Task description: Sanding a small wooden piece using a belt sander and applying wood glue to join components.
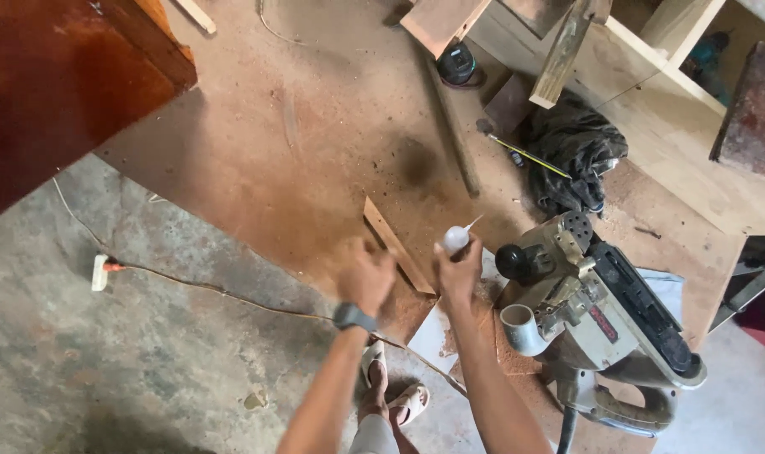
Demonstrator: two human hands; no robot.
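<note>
A small white bottle [456, 239] with a thin pointed nozzle sits in the right hand [460, 271], fingers wrapped tight round its lower half, above the brown board [298, 143]. Just left of it a narrow wood strip [397, 245] lies slanted on the board, its near part under the left hand [366, 277], whose curled fingers are blurred, so its grip cannot be told. A belt sander [597, 311] stands close on the right, a dark cloth [577, 155] beyond it.
</note>
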